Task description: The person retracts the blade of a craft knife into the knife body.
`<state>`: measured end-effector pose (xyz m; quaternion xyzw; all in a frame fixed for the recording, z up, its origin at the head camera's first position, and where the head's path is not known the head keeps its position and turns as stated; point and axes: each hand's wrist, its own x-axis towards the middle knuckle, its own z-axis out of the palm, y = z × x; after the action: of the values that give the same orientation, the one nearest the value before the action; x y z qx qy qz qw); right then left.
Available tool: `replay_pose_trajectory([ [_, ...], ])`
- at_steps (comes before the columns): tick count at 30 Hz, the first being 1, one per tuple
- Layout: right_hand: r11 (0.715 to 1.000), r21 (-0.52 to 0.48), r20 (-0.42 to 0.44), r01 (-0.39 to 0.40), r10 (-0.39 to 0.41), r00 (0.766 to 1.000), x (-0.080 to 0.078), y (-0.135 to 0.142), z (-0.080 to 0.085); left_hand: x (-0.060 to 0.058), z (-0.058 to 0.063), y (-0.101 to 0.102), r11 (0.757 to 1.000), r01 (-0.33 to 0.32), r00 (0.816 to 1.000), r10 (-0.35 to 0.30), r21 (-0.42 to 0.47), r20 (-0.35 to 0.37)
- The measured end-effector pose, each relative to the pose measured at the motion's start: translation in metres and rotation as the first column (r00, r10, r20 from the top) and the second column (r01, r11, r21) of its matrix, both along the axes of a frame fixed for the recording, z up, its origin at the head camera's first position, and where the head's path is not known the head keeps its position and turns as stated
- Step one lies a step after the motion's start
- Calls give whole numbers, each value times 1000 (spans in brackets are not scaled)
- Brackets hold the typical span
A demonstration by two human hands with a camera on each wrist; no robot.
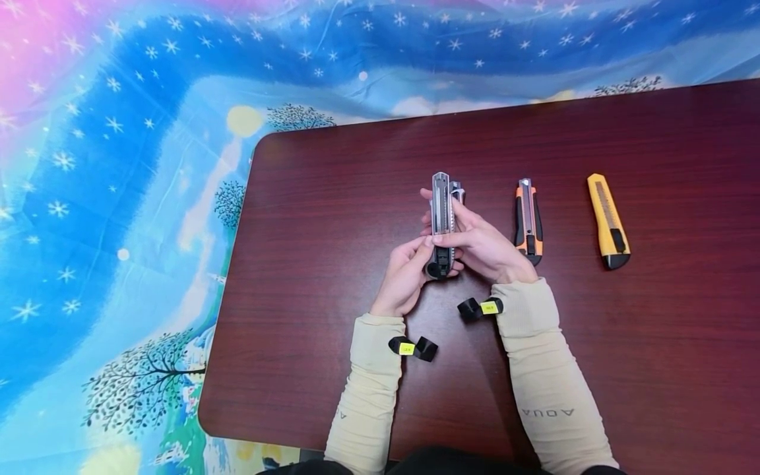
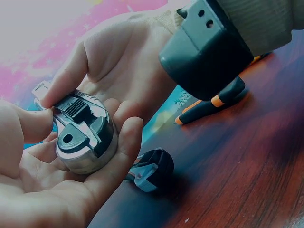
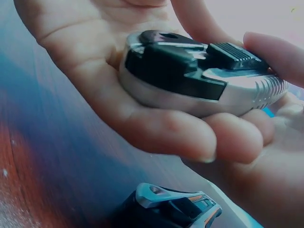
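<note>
A silver box cutter (image 1: 441, 211) with a black slider stands nearly lengthwise between both hands in the head view. My left hand (image 1: 401, 274) grips its rounded butt end, thumb at the side and fingers curled beneath; the left wrist view shows this butt end (image 2: 85, 137) in the palm. Around its middle, my right hand (image 1: 489, 247) holds the cutter with the thumb on top, near the slider (image 3: 237, 55). Behind it lies a second silver-and-black cutter (image 1: 457, 191), partly hidden by the held one and the right hand.
An orange-and-black cutter (image 1: 527, 221) lies right of the hands, its lower end close to the right wrist. Farther right is a yellow cutter (image 1: 608, 221) with a black end. All are on a dark red-brown wooden table (image 1: 332, 198); a patterned blue cloth (image 1: 148, 165) hangs beyond it.
</note>
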<state>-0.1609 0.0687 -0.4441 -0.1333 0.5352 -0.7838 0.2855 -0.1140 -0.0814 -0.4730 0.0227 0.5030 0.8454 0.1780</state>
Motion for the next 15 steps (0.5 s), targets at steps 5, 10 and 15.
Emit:
replay_pose_trajectory([
  [5, 999, 25, -13, -21, 21, 1000, 1, 1, 0, 0, 1, 0, 1000, 3, 1000, -3, 12, -5],
  [10, 999, 36, -12, -41, 41, 999, 1, 1, 0, 0, 2, 0, 1000, -7, 1000, 7, 16, -1],
  [15, 998, 24, -4, -52, 52, 999, 1, 0, 0, 0, 1, -1, 1000, -11, 1000, 11, 13, -1],
])
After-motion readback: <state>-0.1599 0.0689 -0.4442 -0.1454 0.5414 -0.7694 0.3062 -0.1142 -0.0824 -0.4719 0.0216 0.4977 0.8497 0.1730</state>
